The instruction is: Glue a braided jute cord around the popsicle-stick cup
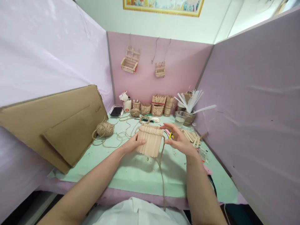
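My left hand grips a craft-stick holder by its left side, the thumb lying across the front. The holder is made of upright wooden sticks and is raised above the table, slightly tilted. A jute twine runs along its upper part, and a loose length drops from its right edge to my lap. At that right edge, my right hand has its thumb and fingers apart, the fingertips by the top corner and the thumb close to the twine. Whether those fingertips touch the holder, I cannot tell.
A twine ball lies left, before leaning cardboard. Finished stick baskets line the back beside a phone. To the right are a clear cup, loose sticks and a pink glue gun.
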